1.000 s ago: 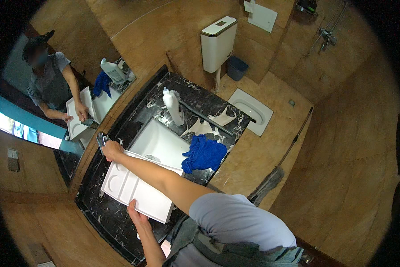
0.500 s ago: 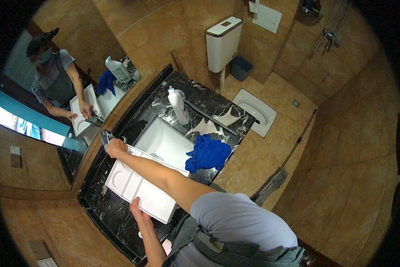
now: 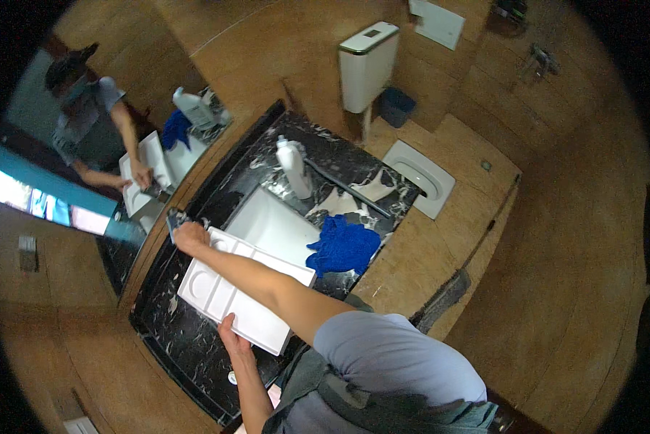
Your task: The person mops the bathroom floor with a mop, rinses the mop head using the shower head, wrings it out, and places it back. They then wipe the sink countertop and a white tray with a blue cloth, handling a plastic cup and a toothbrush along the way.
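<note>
A white plastic tray with a round recess and several divided compartments is held tilted over the near left part of the sink. My left hand grips its near edge, thumb on top and fingers underneath. Across the tray reaches my right arm, and my right hand is closed on the chrome faucet by the mirror; its fingers are mostly hidden. Beyond the tray lies the white sink basin, partly covered by tray and arm. No running water can be made out.
On the black marble counter are a white bottle, a blue cloth and a dark rod. A mirror borders the left. Past the counter are a squat toilet, a bin and a long-handled brush.
The whole view has shifted slightly. Both hands keep their places, the left on the tray and the right at the faucet; the tray has barely moved.
</note>
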`<control>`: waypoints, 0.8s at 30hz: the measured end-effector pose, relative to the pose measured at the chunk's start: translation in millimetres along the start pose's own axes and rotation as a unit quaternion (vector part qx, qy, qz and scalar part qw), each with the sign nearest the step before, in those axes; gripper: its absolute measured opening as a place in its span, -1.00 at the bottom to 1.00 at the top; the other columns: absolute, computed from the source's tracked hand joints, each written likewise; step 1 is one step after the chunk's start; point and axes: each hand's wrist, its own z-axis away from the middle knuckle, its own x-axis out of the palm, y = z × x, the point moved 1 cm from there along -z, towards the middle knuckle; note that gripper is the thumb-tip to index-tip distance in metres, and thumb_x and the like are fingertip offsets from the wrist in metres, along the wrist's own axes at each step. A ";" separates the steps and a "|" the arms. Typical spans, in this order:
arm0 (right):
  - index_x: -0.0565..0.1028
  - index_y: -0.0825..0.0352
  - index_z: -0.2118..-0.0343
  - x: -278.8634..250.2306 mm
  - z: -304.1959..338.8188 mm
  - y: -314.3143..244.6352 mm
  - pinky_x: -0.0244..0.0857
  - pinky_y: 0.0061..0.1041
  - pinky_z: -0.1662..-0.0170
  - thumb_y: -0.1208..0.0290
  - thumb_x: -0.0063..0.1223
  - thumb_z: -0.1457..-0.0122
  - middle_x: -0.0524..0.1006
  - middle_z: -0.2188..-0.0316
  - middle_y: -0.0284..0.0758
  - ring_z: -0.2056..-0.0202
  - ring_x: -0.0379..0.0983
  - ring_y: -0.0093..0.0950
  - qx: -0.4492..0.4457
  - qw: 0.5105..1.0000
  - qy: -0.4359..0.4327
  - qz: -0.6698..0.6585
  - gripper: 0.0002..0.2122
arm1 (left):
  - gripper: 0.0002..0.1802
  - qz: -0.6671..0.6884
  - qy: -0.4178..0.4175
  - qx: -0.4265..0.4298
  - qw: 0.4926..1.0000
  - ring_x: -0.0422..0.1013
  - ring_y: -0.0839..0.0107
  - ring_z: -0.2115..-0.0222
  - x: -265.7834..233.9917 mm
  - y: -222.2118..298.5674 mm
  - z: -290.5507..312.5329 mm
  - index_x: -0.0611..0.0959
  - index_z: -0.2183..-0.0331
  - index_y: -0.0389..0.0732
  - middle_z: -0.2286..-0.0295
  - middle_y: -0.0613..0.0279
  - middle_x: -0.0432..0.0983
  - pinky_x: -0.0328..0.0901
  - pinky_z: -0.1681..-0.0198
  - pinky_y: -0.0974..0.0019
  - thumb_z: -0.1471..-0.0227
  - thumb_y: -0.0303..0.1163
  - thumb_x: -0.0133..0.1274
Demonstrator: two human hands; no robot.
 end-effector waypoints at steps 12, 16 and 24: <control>0.56 0.27 0.62 -15.3 -9.7 5.3 0.25 -0.46 0.46 0.13 -0.05 -0.10 0.51 0.70 -0.43 0.64 0.43 -0.53 0.031 0.996 -0.081 0.005 -0.66 | -0.37 0.084 -0.011 0.033 0.996 0.39 0.10 0.11 3.1 -8.2 -8.0 0.24 -0.06 -0.38 0.09 -0.07 0.36 0.37 0.06 0.11 0.13 -0.62 -0.10; 0.55 0.25 0.63 -13.7 -13.9 9.9 0.26 -0.38 0.38 0.06 -0.17 -0.10 0.51 0.70 -0.33 0.57 0.46 -0.42 -0.012 0.995 -0.089 0.033 -0.60 | -0.40 0.106 -0.009 0.052 0.993 0.41 0.10 0.15 6.5 -5.5 -3.6 0.27 -0.03 -0.40 0.12 -0.07 0.39 0.37 0.08 0.13 0.14 -0.61 -0.09; 0.48 0.35 0.62 -14.7 -17.2 12.3 0.04 -0.55 0.74 0.15 -0.17 -0.23 0.36 0.82 -0.40 0.81 0.21 -0.57 -0.009 0.984 -0.139 -0.110 -0.59 | -0.48 0.093 0.049 0.086 0.991 0.48 0.08 0.27 -71.9 45.7 -7.8 0.39 0.06 -0.49 0.22 -0.10 0.47 0.40 0.17 0.07 0.05 -0.37 0.00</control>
